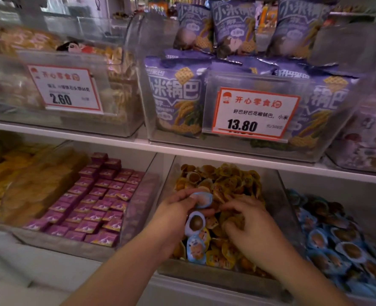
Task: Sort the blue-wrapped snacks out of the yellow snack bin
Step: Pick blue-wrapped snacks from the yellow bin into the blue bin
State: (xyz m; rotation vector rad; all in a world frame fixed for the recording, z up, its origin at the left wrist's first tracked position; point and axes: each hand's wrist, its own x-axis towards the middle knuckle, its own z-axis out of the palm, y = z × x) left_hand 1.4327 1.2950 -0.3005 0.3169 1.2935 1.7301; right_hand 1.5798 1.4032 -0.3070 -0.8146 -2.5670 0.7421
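A blue-wrapped snack (201, 199) is pinched in the fingers of the left hand (176, 208) above the yellow snack bin (218, 277). Two more blue packs (195, 224) are seen near the bin's front left, one below the other. The right hand (246, 219) is pressed into the yellow packs (229, 180), fingers curled; whether anything is held cannot be told. The packs are judged light and slippery, best taken by the flat wrapper rim. A bin of blue packs (337, 241) stands just right of the yellow bin.
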